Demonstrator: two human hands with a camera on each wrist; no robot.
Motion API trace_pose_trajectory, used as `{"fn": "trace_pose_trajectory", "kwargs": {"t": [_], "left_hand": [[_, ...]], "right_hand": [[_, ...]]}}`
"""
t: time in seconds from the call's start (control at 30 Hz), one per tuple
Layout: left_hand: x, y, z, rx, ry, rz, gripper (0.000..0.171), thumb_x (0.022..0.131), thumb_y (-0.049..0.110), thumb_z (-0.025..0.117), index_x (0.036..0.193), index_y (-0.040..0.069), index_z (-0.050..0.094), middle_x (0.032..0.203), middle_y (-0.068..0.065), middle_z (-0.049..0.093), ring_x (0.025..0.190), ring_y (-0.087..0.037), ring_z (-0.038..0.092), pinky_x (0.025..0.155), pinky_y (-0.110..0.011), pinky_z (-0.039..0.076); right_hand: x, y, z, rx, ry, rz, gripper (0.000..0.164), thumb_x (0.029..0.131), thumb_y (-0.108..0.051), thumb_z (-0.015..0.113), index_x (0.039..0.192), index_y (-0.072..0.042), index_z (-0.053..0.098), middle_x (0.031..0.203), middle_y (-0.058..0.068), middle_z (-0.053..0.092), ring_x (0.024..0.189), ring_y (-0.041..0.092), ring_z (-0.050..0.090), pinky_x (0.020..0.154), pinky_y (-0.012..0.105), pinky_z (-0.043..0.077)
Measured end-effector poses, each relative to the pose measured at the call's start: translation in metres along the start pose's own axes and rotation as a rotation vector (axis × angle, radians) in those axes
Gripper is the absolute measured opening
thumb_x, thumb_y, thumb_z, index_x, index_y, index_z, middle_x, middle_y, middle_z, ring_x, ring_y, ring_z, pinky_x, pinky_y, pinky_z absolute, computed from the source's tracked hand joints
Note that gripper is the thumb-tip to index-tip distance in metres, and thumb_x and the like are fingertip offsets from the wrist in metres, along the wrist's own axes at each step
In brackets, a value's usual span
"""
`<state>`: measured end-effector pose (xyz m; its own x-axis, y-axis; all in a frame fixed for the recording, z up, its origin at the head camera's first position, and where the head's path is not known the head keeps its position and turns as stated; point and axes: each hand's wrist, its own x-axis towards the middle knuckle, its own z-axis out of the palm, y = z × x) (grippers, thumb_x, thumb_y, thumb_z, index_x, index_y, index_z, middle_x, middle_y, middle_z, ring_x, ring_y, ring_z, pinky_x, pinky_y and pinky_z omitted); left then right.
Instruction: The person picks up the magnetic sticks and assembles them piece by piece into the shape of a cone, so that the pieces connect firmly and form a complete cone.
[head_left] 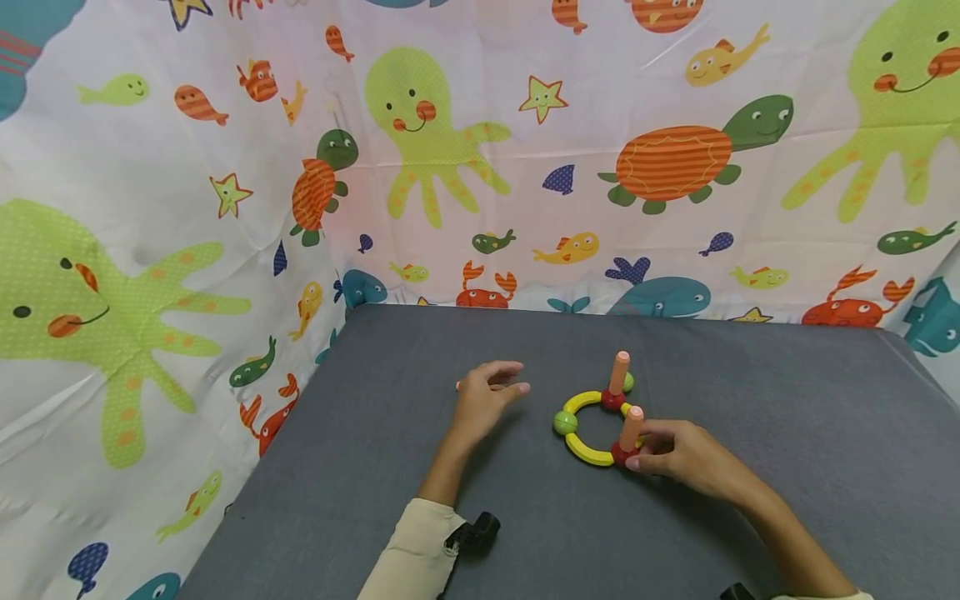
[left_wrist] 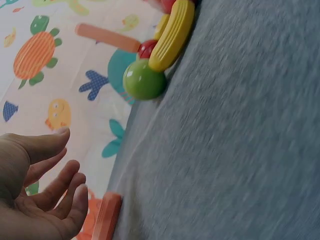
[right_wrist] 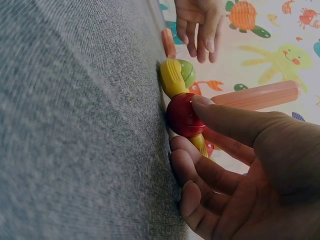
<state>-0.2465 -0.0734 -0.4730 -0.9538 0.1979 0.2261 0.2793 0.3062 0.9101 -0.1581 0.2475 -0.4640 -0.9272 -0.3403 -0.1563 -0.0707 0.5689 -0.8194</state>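
Observation:
On the grey cloth lies a toy ring of yellow curved pieces (head_left: pixel 588 452) joined by balls. A green ball (head_left: pixel 566 423) forms its left side, and another green ball (head_left: pixel 628 382) shows at the back. Two orange sticks stand up from red balls: a near stick (head_left: pixel 631 428) and a far stick (head_left: pixel 619 372). My right hand (head_left: pixel 686 454) pinches the near red ball (right_wrist: pixel 184 115) between thumb and fingers. Left of the ring, my left hand (head_left: pixel 482 402) is held with loosely bent fingers and nothing in them. A loose orange stick (left_wrist: pixel 107 218) lies beside it, mostly hidden in the head view.
A white cloth with sea-animal prints (head_left: pixel 465 250) hangs behind and to the left of the grey-covered table (head_left: pixel 360 500). A black wrist camera (head_left: pixel 480 532) is strapped at the left sleeve (head_left: pixel 416 550).

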Motion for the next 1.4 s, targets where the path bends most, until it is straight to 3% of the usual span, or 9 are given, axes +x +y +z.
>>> {"fn": "trace_pose_trajectory", "kwargs": {"t": [0.13,0.27,0.43,0.63,0.87,1.17,1.4], "left_hand": [[0.001,-0.004,-0.009,-0.008,0.062,-0.027,0.032,0.091,0.012,0.085,0.123,0.005,0.077,0.125,-0.017,0.073,0.110,-0.038,0.073,0.091,-0.040,0.061],[0.001,-0.010,-0.016,-0.048,0.105,-0.078,0.031,0.092,0.009,0.083,0.122,0.006,0.077,0.127,-0.017,0.067,0.092,-0.034,0.080,0.086,-0.031,0.060],[0.001,-0.016,-0.022,0.020,0.152,-0.128,0.033,0.092,0.011,0.084,0.123,0.003,0.077,0.124,-0.017,0.070,0.097,-0.028,0.078,0.095,-0.042,0.056],[-0.001,-0.019,-0.026,0.069,0.116,-0.185,0.036,0.091,0.014,0.084,0.124,0.004,0.076,0.105,-0.015,0.081,0.109,-0.030,0.075,0.102,-0.055,0.051],[-0.001,-0.019,-0.030,0.139,0.097,-0.172,0.034,0.089,0.005,0.084,0.122,0.004,0.078,0.123,-0.016,0.076,0.121,-0.036,0.068,0.105,-0.055,0.051],[-0.003,-0.018,-0.033,0.158,0.044,-0.221,0.035,0.089,-0.007,0.079,0.122,0.005,0.078,0.122,-0.015,0.076,0.116,-0.033,0.068,0.101,-0.052,0.053],[-0.001,-0.022,-0.034,0.257,0.043,-0.215,0.040,0.081,-0.014,0.079,0.116,0.005,0.081,0.107,-0.011,0.079,0.094,-0.024,0.069,0.088,-0.042,0.054]], "right_hand": [[0.000,0.000,0.000,-0.002,0.001,-0.003,0.031,0.095,-0.026,0.081,0.122,-0.012,0.073,0.086,0.004,0.065,0.073,0.016,0.059,0.061,0.028,0.048],[0.000,0.000,0.001,-0.005,0.004,-0.003,0.032,0.095,-0.026,0.081,0.122,-0.012,0.073,0.086,0.004,0.065,0.074,0.017,0.059,0.061,0.028,0.048],[0.001,0.001,0.001,-0.007,0.005,0.005,0.032,0.095,-0.026,0.081,0.123,-0.012,0.073,0.087,0.004,0.064,0.074,0.018,0.059,0.061,0.028,0.048],[0.001,0.002,0.001,-0.021,0.008,0.002,0.025,0.095,-0.027,0.080,0.115,-0.013,0.074,0.087,0.004,0.065,0.075,0.018,0.058,0.061,0.029,0.048],[0.000,0.002,0.001,-0.020,0.013,0.016,0.026,0.095,-0.026,0.080,0.116,-0.013,0.074,0.086,0.004,0.064,0.075,0.019,0.059,0.061,0.029,0.048],[0.000,0.002,0.001,-0.017,0.009,0.000,0.024,0.095,-0.027,0.080,0.114,-0.013,0.073,0.087,0.003,0.065,0.075,0.017,0.059,0.062,0.028,0.048],[0.000,0.002,0.001,-0.021,0.009,0.007,0.024,0.095,-0.027,0.080,0.113,-0.013,0.074,0.087,0.003,0.065,0.076,0.017,0.059,0.062,0.029,0.047]]}}
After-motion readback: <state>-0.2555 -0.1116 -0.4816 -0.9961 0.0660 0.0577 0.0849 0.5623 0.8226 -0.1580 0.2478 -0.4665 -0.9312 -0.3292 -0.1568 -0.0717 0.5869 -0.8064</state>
